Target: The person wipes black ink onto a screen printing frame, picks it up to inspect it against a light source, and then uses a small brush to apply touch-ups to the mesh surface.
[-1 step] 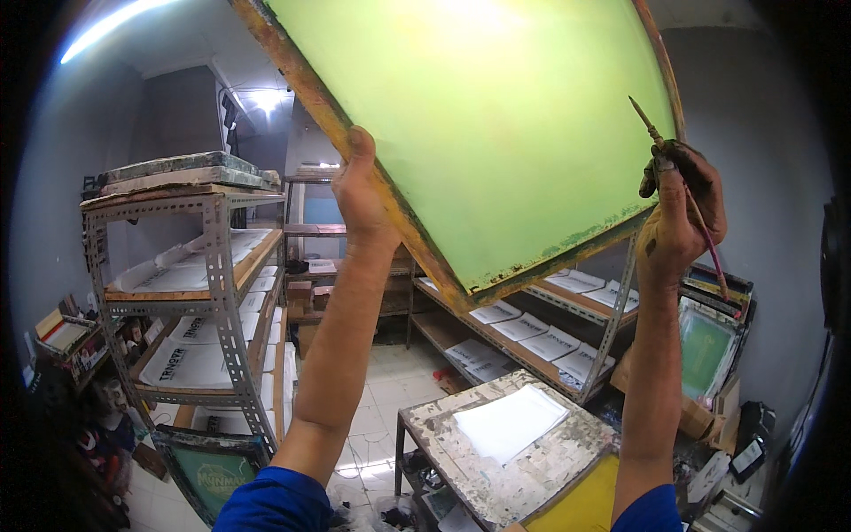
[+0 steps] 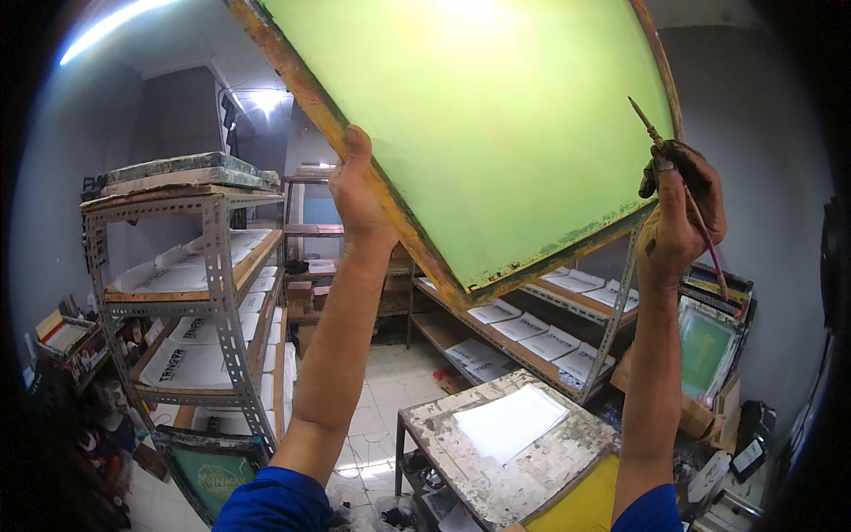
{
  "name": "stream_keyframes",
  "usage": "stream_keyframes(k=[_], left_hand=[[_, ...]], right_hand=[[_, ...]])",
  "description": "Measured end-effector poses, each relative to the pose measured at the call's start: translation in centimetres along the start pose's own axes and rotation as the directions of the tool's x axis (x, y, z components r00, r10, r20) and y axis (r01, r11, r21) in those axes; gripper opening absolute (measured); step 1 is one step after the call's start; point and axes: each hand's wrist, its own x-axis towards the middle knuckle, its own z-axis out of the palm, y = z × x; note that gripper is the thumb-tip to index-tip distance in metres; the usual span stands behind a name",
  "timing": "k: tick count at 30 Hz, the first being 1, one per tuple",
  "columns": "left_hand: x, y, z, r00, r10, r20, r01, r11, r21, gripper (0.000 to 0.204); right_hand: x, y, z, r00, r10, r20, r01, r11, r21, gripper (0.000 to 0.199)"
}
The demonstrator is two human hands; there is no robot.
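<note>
A large silk-screen printing frame [image 2: 496,133] with glowing yellow-green mesh is held up, tilted, in front of me. Light shines through its upper part, and its top edge runs out of view. My left hand [image 2: 362,195] is closed on the worn wooden rim at the left side, thumb on the near face. A thin paintbrush [image 2: 645,118] with a reddish handle is pinched in my right hand [image 2: 681,204], tip pointing up and left. The stained fingers of that hand are by the frame's lower right corner; whether they touch it I cannot tell. Dark green specks line the mesh's bottom edge.
Below stands a paint-spattered table [image 2: 425,426] with white sheets [image 2: 512,421]. Metal racks [image 2: 217,310] at left and a shelf [image 2: 434,328] behind hold printed sheets. Another green screen [image 2: 208,479] leans at lower left; more screens [image 2: 706,350] and boxes are at right.
The screen frame and my left hand have shifted very slightly to the left. My right hand with the paintbrush looks unmoved.
</note>
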Motion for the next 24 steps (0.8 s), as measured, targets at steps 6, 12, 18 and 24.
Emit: stream_keyframes(k=[6,12,18,24], left_hand=[[1.3,0.7,-0.2,1.000,0.010,0.013,-0.010,1.000,-0.009,0.058],[2.1,2.2,0.4,0.998,0.050,-0.034,-0.050,0.999,-0.010,0.058],[2.0,3.1,-0.4,0.997,0.076,0.018,-0.074,0.995,-0.059,0.060],[2.4,4.4,-0.6,0.988,0.147,-0.044,-0.145,0.989,0.042,0.060]], right_hand=[[-0.2,1.0,-1.2,1.000,-0.019,-0.014,0.019,1.000,-0.017,0.016],[-0.4,1.3,-1.8,1.000,-0.007,-0.028,0.005,0.999,-0.044,0.017],[-0.6,1.7,-2.3,0.999,0.008,-0.037,-0.008,1.000,-0.009,0.017],[-0.6,1.4,-2.1,0.999,0.000,-0.050,0.002,0.999,0.046,0.018]])
